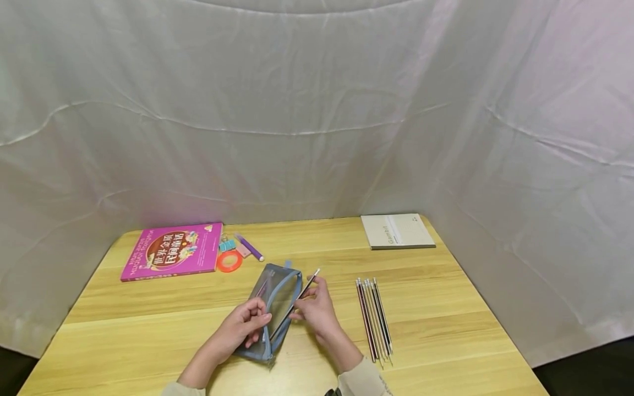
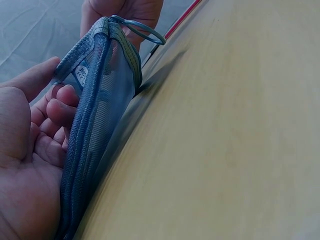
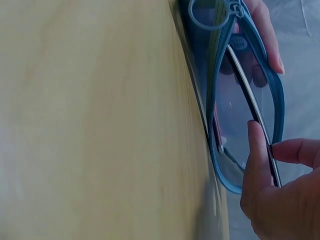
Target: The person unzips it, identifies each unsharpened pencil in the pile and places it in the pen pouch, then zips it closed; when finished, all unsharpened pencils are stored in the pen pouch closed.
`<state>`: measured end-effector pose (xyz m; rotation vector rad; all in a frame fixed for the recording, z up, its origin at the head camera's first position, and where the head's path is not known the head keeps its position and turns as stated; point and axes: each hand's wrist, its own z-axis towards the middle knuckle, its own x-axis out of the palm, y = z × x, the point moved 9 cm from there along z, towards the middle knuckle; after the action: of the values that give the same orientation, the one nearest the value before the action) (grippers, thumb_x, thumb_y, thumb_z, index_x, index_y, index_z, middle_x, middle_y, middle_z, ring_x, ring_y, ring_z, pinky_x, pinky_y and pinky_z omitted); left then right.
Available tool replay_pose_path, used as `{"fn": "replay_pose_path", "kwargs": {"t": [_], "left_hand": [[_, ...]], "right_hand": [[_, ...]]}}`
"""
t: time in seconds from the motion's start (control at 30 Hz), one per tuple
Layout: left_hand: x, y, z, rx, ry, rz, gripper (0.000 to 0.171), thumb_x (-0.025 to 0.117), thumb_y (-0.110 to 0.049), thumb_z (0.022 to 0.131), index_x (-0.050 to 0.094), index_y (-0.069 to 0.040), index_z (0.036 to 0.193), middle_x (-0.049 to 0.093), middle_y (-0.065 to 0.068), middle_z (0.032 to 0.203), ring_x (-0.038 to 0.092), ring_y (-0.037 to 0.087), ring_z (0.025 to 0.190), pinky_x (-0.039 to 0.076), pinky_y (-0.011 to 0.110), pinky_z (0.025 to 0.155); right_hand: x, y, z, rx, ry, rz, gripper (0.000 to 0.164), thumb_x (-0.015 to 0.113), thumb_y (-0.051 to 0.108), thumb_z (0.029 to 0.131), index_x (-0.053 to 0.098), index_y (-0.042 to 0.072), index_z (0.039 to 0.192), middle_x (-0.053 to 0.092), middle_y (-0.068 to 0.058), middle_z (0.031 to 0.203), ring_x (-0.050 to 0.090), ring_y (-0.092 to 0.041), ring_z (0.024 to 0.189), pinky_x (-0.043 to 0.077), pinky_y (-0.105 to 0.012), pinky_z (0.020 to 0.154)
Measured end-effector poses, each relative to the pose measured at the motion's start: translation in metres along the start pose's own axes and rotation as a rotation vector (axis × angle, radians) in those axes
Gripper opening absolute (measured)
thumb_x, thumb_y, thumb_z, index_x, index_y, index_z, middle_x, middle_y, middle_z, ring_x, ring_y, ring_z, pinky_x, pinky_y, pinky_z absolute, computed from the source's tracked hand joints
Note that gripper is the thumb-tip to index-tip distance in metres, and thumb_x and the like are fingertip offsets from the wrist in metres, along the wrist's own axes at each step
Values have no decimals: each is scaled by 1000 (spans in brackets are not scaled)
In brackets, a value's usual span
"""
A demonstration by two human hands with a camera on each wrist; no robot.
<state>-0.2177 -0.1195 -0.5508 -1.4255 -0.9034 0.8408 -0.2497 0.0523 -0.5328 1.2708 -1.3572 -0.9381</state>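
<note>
A grey-blue mesh pencil case (image 1: 261, 286) lies at the middle front of the table, its zipper open. My left hand (image 1: 241, 325) holds the near left edge of its opening, thumb on one side and fingers on the other. With thumb and fingers, my right hand (image 1: 319, 311) pinches a dark striped pencil (image 3: 244, 82). That pencil slants down into the opening, its white end sticking out at the upper right. Inside the case, a reddish pencil (image 3: 216, 131) shows in the right wrist view. Several pencils (image 1: 375, 319) lie side by side to the right of my right hand.
A pink-purple book (image 1: 173, 253) lies at the back left. Beside it are an orange-red tape roll (image 1: 229, 268), teal binder clips (image 1: 227, 245), a pink eraser (image 1: 243, 250) and a purple marker (image 1: 250, 247). A pale notebook (image 1: 398, 231) lies back right. Grey curtains (image 1: 297, 121) enclose the table.
</note>
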Motion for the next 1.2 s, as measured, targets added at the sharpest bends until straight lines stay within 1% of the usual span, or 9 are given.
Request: {"fn": "replay_pose_path", "kwargs": {"t": [0.17, 0.3, 0.47, 0.6, 0.73, 0.87, 0.97, 1.1, 1.2], "left_hand": [[-1, -1, 0, 11, 0, 1, 22, 59, -17, 106, 48, 2, 102, 49, -5, 76, 49, 5, 56, 42, 15, 47], [-1, -1, 0, 15, 1, 1, 22, 58, -17, 106, 48, 2, 103, 49, -5, 76, 49, 5, 56, 41, 16, 47], [-1, -2, 0, 12, 0, 7, 21, 58, -16, 106, 49, 2, 104, 49, -5, 76, 49, 4, 56, 41, 16, 47], [-1, -1, 1, 6, -5, 19, 21, 59, -17, 106, 49, 1, 104, 49, -5, 75, 49, 5, 56, 41, 17, 46], [0, 0, 1, -3, -5, 27, 21, 60, -18, 106, 50, 1, 103, 50, -5, 74, 49, 5, 56, 42, 17, 46], [0, 2, 0, -11, -14, 26, 20, 61, -18, 105, 52, 0, 103, 50, -6, 74, 49, 4, 55, 41, 16, 46], [0, 1, 0, -4, -11, 25, 22, 61, -17, 105, 52, 3, 103, 51, -5, 75, 49, 4, 56, 41, 17, 46], [1, -1, -1, 0, -5, 23, 24, 61, -17, 105, 51, 5, 104, 51, -5, 76, 50, 4, 57, 41, 17, 47], [0, 0, 0, -13, -13, 17, 21, 61, -18, 105, 52, 1, 104, 51, -6, 77, 50, 4, 57, 41, 17, 47]], "right_hand": [[9, -3, -4, 13, 35, -5, 67, 61, -18, 81, 32, -4, 140, 47, -17, 106, 62, -19, 70, 65, -43, 73], [18, -7, -8, 35, 74, -11, 62, 62, -17, 82, 34, -4, 136, 48, -16, 105, 62, -19, 74, 65, -41, 72], [25, -11, -9, 58, 106, -12, 55, 61, -16, 84, 36, -4, 132, 48, -13, 100, 61, -18, 74, 65, -39, 71], [27, -11, -8, 67, 126, -20, 50, 61, -16, 84, 40, -4, 128, 49, -11, 96, 60, -19, 73, 65, -39, 71], [31, -14, -8, 79, 166, -39, 42, 60, -15, 87, 43, -4, 124, 51, -10, 92, 61, -19, 73, 65, -36, 70], [34, -18, -8, 91, 195, -55, 35, 60, -12, 91, 44, -4, 121, 54, -12, 91, 62, -19, 72, 65, -36, 70], [36, -20, -8, 106, 206, -63, 35, 59, -11, 92, 42, -6, 122, 53, -14, 93, 63, -20, 72, 65, -37, 72], [36, -20, -7, 113, 204, -68, 41, 59, -13, 90, 39, -8, 126, 52, -13, 94, 63, -21, 72, 65, -36, 71], [36, -19, -6, 111, 195, -64, 45, 59, -14, 89, 38, -9, 128, 53, -14, 95, 63, -20, 71, 64, -34, 69]]}}
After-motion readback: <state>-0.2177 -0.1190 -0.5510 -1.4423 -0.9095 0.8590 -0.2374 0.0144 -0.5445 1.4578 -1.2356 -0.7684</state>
